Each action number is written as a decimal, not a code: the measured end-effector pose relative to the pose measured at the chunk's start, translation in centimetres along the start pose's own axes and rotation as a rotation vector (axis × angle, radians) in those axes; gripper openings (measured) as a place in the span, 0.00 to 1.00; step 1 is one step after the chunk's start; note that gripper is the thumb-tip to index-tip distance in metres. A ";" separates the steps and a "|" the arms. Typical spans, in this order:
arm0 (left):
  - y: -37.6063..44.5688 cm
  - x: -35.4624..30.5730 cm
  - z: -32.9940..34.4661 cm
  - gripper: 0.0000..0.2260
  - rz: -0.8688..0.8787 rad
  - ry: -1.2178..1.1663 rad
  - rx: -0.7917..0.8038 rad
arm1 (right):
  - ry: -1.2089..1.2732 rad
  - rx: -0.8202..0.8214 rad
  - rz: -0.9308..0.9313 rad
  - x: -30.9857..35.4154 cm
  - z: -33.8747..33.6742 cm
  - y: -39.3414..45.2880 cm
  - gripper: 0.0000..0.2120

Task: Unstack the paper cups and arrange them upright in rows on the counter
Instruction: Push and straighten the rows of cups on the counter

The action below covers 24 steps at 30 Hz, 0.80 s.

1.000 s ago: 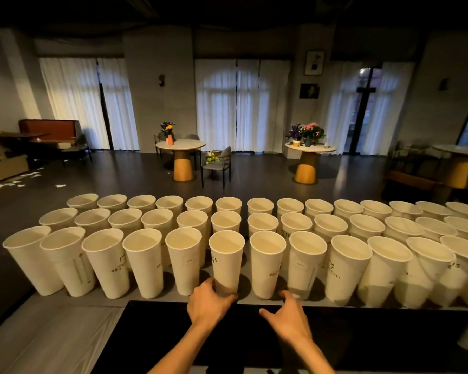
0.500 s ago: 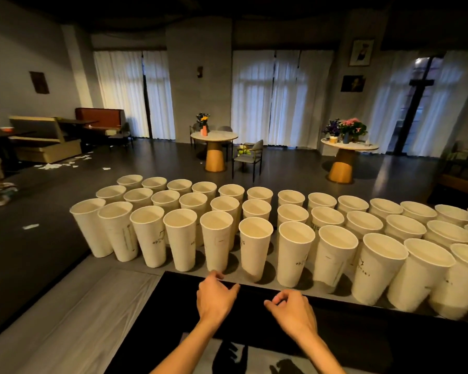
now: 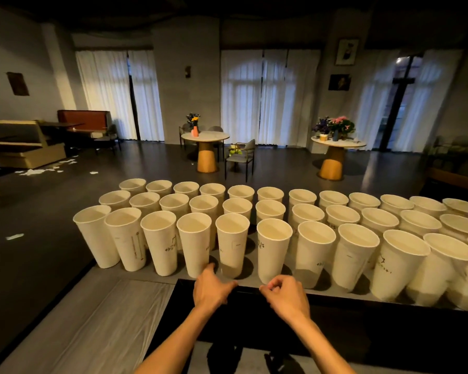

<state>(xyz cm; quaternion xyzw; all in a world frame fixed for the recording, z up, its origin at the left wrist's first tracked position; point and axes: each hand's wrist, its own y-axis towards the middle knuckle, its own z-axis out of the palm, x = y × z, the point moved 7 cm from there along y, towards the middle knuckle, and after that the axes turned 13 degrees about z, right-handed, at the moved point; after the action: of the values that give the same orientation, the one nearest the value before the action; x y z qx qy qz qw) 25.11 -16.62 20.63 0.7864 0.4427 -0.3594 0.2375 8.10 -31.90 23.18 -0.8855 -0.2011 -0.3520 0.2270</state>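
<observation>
Left hand [image 3: 210, 288] fingertips hidden behind cup [image 3: 232, 245] base, right hand [image 3: 288, 295] curled

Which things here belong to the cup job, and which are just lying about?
Job: paper cups standing in three rows; counter; left hand; right hand.
Lying about: round tables; flower vases; chair; paper scraps on the floor.
</observation>
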 end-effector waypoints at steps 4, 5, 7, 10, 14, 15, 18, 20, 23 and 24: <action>0.3 -0.7 -0.2 0.39 0.066 0.038 0.054 | 0.011 -0.023 0.005 0.6 0.8 -0.6 0.09; 0.3 -0.7 -0.3 0.37 0.083 0.047 0.065 | 0.011 -0.030 0.001 0.7 1.1 -0.7 0.09; 0.2 -1.0 -0.4 0.31 0.117 0.056 0.070 | 0.015 -0.040 -0.007 0.8 1.5 -0.9 0.10; 0.4 -1.0 -0.4 0.29 0.136 0.066 0.075 | 0.019 -0.028 -0.012 1.1 2.0 -1.3 0.09; 0.1 -1.5 -0.6 0.28 0.163 0.072 0.085 | 0.015 -0.027 -0.023 1.2 2.2 -1.5 0.09; 0.0 -1.6 -0.8 0.28 0.166 0.061 0.085 | 0.009 -0.031 -0.028 1.5 2.4 -1.6 0.09; -0.3 -1.1 -1.2 0.29 0.151 0.019 0.098 | -0.009 -0.036 -0.026 2.3 3.2 -1.8 0.09; -0.5 -0.6 -1.7 0.28 0.157 0.036 0.094 | -0.022 -0.033 -0.035 3.6 3.9 -2.0 0.08; -1.4 0.4 -4.1 0.20 0.142 0.032 0.058 | -0.033 0.002 -0.090 6.3 6.0 -2.6 0.07; -1.8 0.8 -5.2 0.15 0.137 0.029 0.037 | -0.033 0.025 -0.112 7.1 6.9 -2.8 0.07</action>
<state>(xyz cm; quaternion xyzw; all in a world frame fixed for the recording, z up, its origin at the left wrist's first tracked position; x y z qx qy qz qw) 25.69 -11.75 23.21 0.8243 0.3844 -0.3390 0.2406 15.11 -24.49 24.50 -0.8757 -0.2585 -0.3469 0.2145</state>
